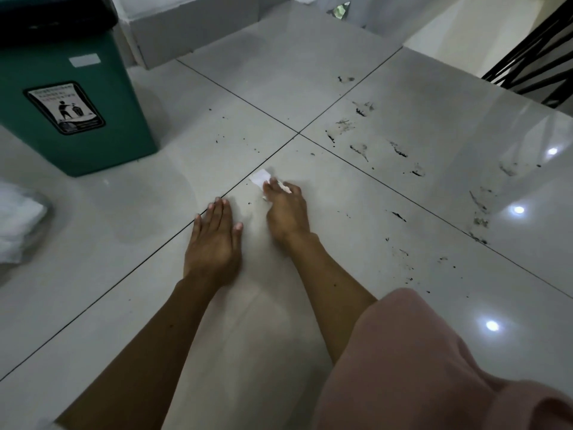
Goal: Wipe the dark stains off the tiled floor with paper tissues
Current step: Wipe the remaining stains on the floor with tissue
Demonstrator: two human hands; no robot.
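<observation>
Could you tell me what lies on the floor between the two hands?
In the head view, only bare tile with a few small dark specks separates the left hand, flat on the floor, from the right hand pressing the tissue.

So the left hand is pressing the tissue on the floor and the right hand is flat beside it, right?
Swap the hands. In the head view the right hand presses the tissue on the floor, and the left hand lies flat beside it.
</observation>
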